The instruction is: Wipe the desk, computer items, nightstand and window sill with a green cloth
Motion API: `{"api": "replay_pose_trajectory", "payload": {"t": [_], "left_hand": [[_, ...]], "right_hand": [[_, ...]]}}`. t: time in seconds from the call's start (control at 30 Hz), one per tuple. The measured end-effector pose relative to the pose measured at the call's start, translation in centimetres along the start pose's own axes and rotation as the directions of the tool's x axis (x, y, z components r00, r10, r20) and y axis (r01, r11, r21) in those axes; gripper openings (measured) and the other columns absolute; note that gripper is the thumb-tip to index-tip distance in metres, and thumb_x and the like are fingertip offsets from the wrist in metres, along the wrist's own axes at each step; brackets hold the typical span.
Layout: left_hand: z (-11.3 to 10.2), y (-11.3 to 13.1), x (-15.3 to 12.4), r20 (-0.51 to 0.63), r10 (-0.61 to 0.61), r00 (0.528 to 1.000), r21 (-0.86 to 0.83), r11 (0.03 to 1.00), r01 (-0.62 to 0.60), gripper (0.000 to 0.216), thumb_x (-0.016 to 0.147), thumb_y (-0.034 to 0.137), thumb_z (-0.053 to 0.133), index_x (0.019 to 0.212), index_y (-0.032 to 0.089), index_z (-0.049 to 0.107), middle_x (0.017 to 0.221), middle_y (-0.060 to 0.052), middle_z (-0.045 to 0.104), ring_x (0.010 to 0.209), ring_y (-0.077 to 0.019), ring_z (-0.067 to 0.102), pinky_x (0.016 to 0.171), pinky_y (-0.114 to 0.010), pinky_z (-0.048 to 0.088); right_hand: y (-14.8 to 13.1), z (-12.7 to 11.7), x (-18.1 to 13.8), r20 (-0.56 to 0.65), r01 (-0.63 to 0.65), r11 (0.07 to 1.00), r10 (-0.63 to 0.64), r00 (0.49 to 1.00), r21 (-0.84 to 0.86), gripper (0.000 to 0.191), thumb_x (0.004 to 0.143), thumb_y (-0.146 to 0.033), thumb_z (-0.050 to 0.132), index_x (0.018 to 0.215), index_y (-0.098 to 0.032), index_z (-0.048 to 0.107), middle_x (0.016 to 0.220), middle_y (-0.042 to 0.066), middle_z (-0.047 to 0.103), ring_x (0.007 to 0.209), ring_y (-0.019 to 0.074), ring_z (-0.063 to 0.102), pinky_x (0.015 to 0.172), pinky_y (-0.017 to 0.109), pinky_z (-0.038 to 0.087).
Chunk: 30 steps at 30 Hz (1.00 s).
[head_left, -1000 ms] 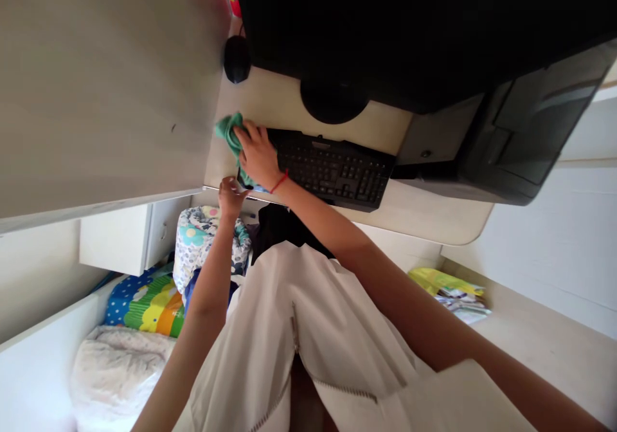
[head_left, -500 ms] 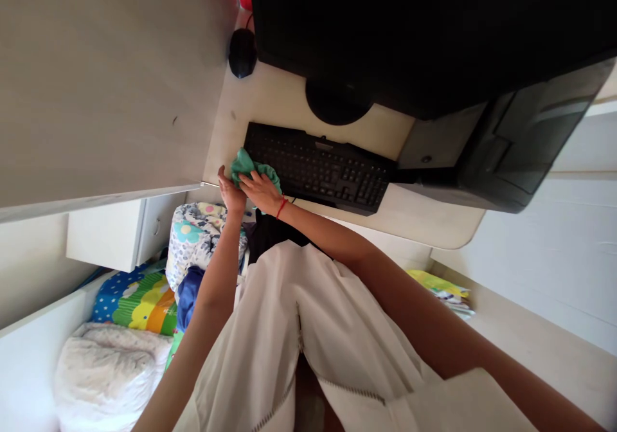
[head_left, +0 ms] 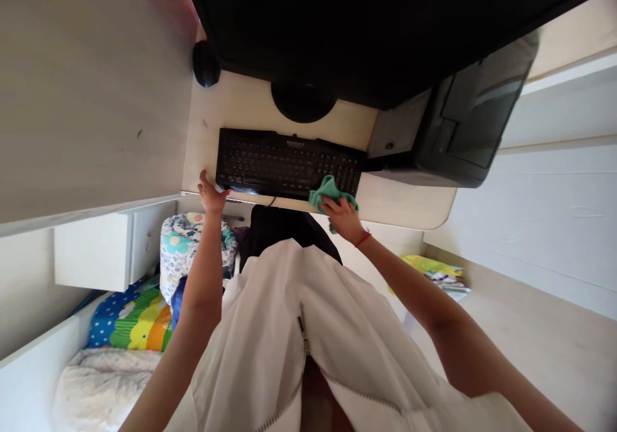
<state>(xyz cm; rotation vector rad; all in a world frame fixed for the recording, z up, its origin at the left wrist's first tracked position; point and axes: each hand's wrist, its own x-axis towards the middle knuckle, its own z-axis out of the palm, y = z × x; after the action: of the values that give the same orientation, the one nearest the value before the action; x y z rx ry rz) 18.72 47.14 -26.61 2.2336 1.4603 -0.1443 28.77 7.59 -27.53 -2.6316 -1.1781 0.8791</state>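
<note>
A black keyboard (head_left: 270,165) lies on the cream desk (head_left: 405,200). At its front right corner, a crumpled green cloth (head_left: 328,191) covers some of the number keys and hangs over the desk's front edge. My right hand (head_left: 343,218), with a red string on the wrist, presses and grips this cloth. My left hand (head_left: 212,194) rests at the desk edge by the keyboard's front left corner. Its thumb and fingers are spread with nothing between them; whether the thumb touches the keyboard I cannot tell.
A black monitor (head_left: 385,27) on a round base (head_left: 303,101) stands behind the keyboard. A black mouse (head_left: 205,63) sits at the back left, beside a side panel (head_left: 91,85). On the right is a black printer (head_left: 457,123). Rolled flowered bedding (head_left: 176,245) lies below left.
My right hand has moved right with the green cloth, from the keyboard's left end to its right end. My left hand is now apart from the cloth. The view has shifted slightly.
</note>
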Motion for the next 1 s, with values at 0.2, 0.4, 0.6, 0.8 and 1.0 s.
{"api": "replay_pose_trajectory", "payload": {"t": [0.2, 0.4, 0.6, 0.8, 1.0], "left_hand": [[-0.6, 0.8, -1.2, -0.006, 0.193, 0.981, -0.015, 0.981, -0.193, 0.123, 0.069, 0.023, 0.094, 0.166, 0.015, 0.019, 0.153, -0.026, 0.050, 0.149, -0.0408, 0.045, 0.128, -0.058, 0.027], [0.8, 3.1, -2.7, 0.031, 0.237, 0.971, 0.030, 0.971, -0.238, 0.146, 0.063, 0.023, 0.097, 0.171, 0.010, 0.000, 0.172, -0.032, 0.016, 0.163, -0.0429, 0.016, 0.132, -0.056, 0.017], [2.0, 3.7, -3.0, -0.002, 0.228, 0.974, 0.096, 0.969, -0.227, 0.148, 0.063, 0.031, 0.097, 0.172, 0.013, -0.002, 0.169, -0.030, 0.023, 0.155, -0.0454, 0.031, 0.129, -0.060, 0.021], [1.9, 3.6, -3.2, -0.011, 0.197, 0.980, 0.204, 0.960, -0.191, 0.143, 0.067, 0.037, 0.094, 0.171, 0.013, -0.001, 0.166, -0.029, 0.029, 0.148, -0.0451, 0.038, 0.124, -0.063, 0.027], [1.7, 3.9, -3.4, -0.020, 0.187, 0.982, 0.224, 0.958, -0.178, 0.143, 0.064, 0.035, 0.096, 0.171, 0.011, 0.003, 0.165, -0.029, 0.033, 0.147, -0.0441, 0.040, 0.123, -0.063, 0.029]], "right_hand": [[4.3, -2.5, -5.2, 0.099, -0.369, 0.929, 0.370, 0.924, -0.026, 0.043, 0.086, -0.006, 0.050, 0.113, -0.018, 0.081, 0.123, 0.021, 0.071, 0.120, 0.0394, 0.059, 0.086, 0.049, 0.057], [2.8, -8.5, 1.8, -0.285, -0.299, 0.951, 0.310, 0.907, 0.079, 0.044, 0.092, -0.015, 0.048, 0.128, -0.020, 0.072, 0.139, 0.015, 0.063, 0.120, 0.0348, 0.055, 0.095, 0.049, 0.057], [0.4, -8.5, 12.7, -0.314, -0.098, 0.995, 0.088, 0.945, -0.017, 0.045, 0.101, -0.013, 0.042, 0.141, -0.007, 0.061, 0.139, 0.025, 0.058, 0.127, 0.0380, 0.049, 0.098, 0.053, 0.052], [-2.1, -5.8, 9.9, -0.209, -0.096, 0.982, 0.061, 0.976, -0.160, 0.052, 0.102, -0.004, 0.027, 0.132, -0.006, 0.069, 0.141, 0.023, 0.058, 0.124, 0.0347, 0.051, 0.093, 0.046, 0.050], [-5.4, -4.0, 5.9, -0.102, -0.048, 0.985, 0.032, 0.994, -0.166, 0.050, 0.101, -0.006, 0.032, 0.130, -0.006, 0.072, 0.142, 0.024, 0.057, 0.122, 0.0364, 0.051, 0.090, 0.045, 0.049]]}}
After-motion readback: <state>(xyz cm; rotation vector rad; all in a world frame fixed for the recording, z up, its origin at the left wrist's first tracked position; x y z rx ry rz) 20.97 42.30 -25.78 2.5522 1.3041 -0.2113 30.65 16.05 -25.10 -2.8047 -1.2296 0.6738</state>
